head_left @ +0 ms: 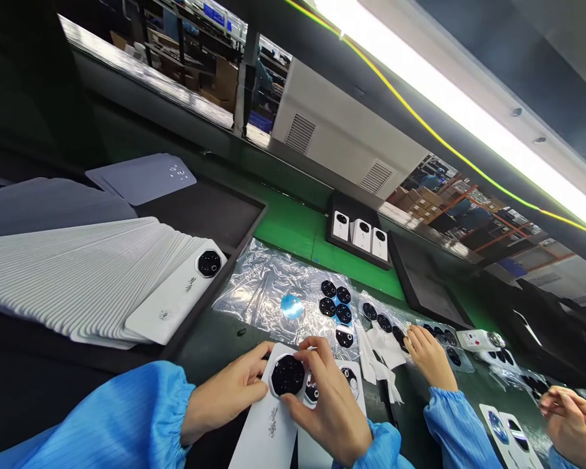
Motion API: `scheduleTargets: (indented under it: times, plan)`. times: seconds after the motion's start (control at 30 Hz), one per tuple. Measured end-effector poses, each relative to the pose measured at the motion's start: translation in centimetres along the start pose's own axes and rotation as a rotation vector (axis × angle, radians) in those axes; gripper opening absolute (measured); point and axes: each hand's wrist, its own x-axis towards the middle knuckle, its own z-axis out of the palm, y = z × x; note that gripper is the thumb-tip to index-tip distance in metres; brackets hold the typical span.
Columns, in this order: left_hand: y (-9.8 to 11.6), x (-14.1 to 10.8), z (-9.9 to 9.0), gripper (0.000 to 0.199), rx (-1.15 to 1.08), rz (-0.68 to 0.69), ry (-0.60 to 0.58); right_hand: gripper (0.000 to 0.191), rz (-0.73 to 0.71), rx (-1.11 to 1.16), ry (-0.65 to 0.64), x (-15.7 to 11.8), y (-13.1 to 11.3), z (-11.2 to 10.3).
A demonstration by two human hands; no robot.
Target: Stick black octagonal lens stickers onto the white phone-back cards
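A white phone back cover (266, 433) lies before me, with a black octagonal lens plate (288, 375) at its upper end. My left hand (229, 394) is closed on the left edge of this cover near the plate. Thumb and fingers of my right hand (329, 400) curl around the right side of the lens plate, pinching its rim. Under and beside my right hand is a second white cover (312, 449), partly hidden, with camera openings showing. Beyond my hands, several black lens plates (328, 306) lie on clear plastic film (264, 286).
At left, a fanned stack of white covers (78, 273) fills a dark tray (209, 208). A black box (359, 247) holds finished-looking covers at the back. White cloth-like strips (381, 348) lie right of the film. A co-worker's hands (427, 355) work at right. A lamp (444, 98) hangs overhead.
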Motion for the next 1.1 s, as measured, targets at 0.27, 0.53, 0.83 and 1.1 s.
scheduleTargets:
  times: [0.27,0.53,0.83,1.1]
  plan:
    - [-0.27,0.23,-0.22,0.046,0.008,0.010,-0.004,0.044,-0.034,-0.004,0.016,-0.13,0.02,0.22]
    - [0.37,0.04,0.17,0.052,0.018,-0.016,0.004,0.043,0.007,-0.006,-0.004,0.11,-0.17,0.17]
    - [0.06,0.15,-0.05,0.050,0.025,0.006,-0.008,0.043,-0.028,-0.031,0.016,0.03,0.00,0.27]
    - [0.04,-0.31,-0.07,0.049,0.172,-0.016,0.063,0.049,-0.051,-0.112,0.063,-0.02,0.22,0.79]
